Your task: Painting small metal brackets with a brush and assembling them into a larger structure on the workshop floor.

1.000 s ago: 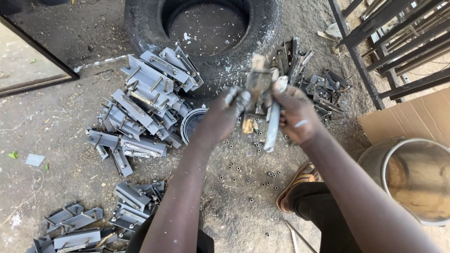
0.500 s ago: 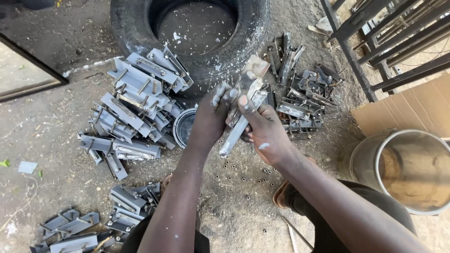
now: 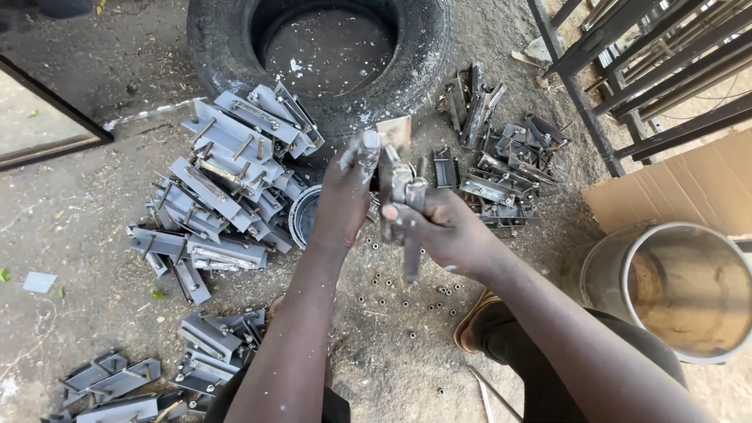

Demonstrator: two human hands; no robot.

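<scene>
My left hand point(image 3: 342, 202) grips a grey metal latch part point(image 3: 392, 149) near its upper end, thumb and fingers wrapped around it. My right hand point(image 3: 442, 231) closes on a metal rod-shaped tool point(image 3: 412, 235) that points down and presses against the same latch part. Both hands meet above the dirt floor, in front of an old black tyre point(image 3: 423, 55). Several small metal nuts point(image 3: 392, 290) lie scattered on the ground beneath the hands.
A big heap of grey latch parts point(image 3: 219, 180) lies to the left, a darker heap point(image 3: 501, 157) to the right, more at the bottom left point(image 3: 141, 376). A small round tin point(image 3: 301, 219) sits by the left wrist. A metal bucket point(image 3: 681, 290), cardboard point(image 3: 681, 188) and a metal frame point(image 3: 627, 70) stand at the right.
Both hands drew closer together with the latch part and came a little lower and nearer to me; the right hand turned the tool more upright against the part.
</scene>
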